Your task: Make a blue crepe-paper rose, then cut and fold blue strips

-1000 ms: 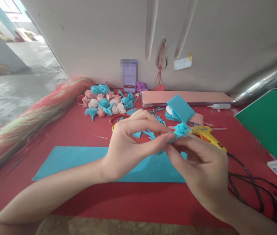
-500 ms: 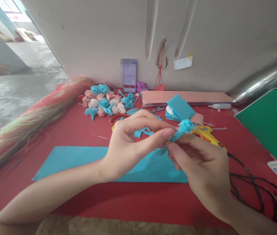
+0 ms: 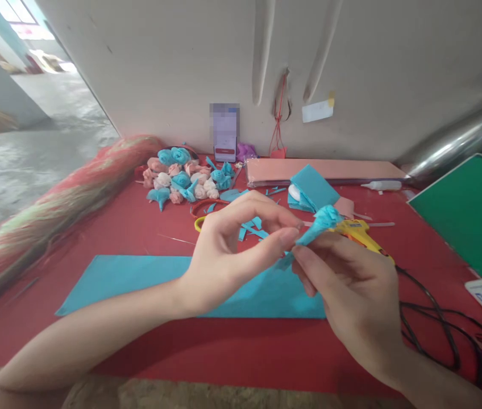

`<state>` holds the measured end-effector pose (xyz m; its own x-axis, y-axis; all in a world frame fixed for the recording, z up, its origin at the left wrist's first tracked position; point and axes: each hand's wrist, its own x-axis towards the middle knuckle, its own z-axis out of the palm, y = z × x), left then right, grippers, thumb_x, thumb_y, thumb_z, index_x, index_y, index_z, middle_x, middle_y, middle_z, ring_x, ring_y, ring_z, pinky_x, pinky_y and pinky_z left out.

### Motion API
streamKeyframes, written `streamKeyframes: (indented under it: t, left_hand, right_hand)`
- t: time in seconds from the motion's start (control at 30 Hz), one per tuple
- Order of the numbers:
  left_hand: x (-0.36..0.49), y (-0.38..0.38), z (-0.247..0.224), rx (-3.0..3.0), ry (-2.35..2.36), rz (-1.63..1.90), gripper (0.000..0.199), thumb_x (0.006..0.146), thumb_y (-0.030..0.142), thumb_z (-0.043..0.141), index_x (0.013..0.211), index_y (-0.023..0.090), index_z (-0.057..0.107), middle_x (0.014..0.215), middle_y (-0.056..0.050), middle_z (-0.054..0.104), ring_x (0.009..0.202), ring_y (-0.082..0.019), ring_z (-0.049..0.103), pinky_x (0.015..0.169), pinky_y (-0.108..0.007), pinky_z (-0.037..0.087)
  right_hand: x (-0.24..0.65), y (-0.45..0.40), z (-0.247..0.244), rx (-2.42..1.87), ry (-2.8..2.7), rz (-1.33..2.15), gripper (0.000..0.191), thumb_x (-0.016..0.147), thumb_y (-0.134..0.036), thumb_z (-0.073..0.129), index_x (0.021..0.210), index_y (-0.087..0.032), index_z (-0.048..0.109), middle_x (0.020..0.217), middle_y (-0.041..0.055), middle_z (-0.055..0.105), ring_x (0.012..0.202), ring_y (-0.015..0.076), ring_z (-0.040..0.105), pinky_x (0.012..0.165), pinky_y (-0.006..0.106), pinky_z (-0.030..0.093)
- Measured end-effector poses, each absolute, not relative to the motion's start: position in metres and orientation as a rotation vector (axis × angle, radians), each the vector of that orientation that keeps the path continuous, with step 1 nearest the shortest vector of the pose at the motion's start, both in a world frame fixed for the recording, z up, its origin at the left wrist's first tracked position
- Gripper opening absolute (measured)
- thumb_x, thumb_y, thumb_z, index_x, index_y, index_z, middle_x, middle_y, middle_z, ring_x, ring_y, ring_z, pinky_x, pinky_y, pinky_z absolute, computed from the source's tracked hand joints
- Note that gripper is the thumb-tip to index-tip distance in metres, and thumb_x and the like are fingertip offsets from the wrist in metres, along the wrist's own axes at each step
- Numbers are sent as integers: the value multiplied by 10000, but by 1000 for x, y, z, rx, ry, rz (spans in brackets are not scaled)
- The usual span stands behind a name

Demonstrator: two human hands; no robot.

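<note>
A blue crepe-paper rose [image 3: 328, 216] is held up in front of me, tilted, its ruffled head up and to the right and its twisted base narrowing down to the left. My right hand [image 3: 352, 289] pinches that base between thumb and fingers. From the other side, my left hand [image 3: 232, 255] curves over with thumb and forefinger closed at the rose's left edge; the contact there is partly hidden. Below both hands lies a long blue crepe-paper sheet [image 3: 130, 278] on the red table cover [image 3: 173, 346].
Several finished paper roses [image 3: 181, 179] sit at the back left. Behind the hands are scissors [image 3: 199, 224], blue scraps [image 3: 252, 230], a folded blue paper [image 3: 315, 187] and a yellow glue gun [image 3: 364, 236] with a black cable [image 3: 432, 289]. A phone [image 3: 225, 133] leans on the wall.
The rose has turned between my fingers, and its head now leans slightly farther right. My left fingertips have shifted slightly left and down, while my right hand stays almost still.
</note>
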<state>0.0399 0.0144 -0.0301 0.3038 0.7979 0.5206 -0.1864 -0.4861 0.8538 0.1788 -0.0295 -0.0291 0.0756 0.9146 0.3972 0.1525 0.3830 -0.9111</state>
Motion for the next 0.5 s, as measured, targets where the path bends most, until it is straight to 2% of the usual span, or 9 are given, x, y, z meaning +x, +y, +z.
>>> streamKeyframes:
  t: [0.3, 0.5]
  left_hand:
    - [42, 14, -29, 1658, 542, 1317, 90, 781, 169, 702, 767, 201, 620, 798, 17, 597, 738, -102, 548, 691, -236, 484]
    - [42, 15, -28, 1667, 550, 1304, 74, 792, 175, 697, 801, 196, 626, 810, 15, 594, 783, -103, 552, 716, -233, 478]
  right_hand:
    - [180, -30, -31, -1074, -1467, 656, 140, 797, -179, 598, 661, -210, 599, 488, -67, 449, 418, 55, 397, 341, 179, 302]
    - [179, -30, -31, -1072, -1506, 588, 122, 798, -168, 597, 684, -211, 607, 533, -61, 522, 427, 51, 412, 349, 169, 318]
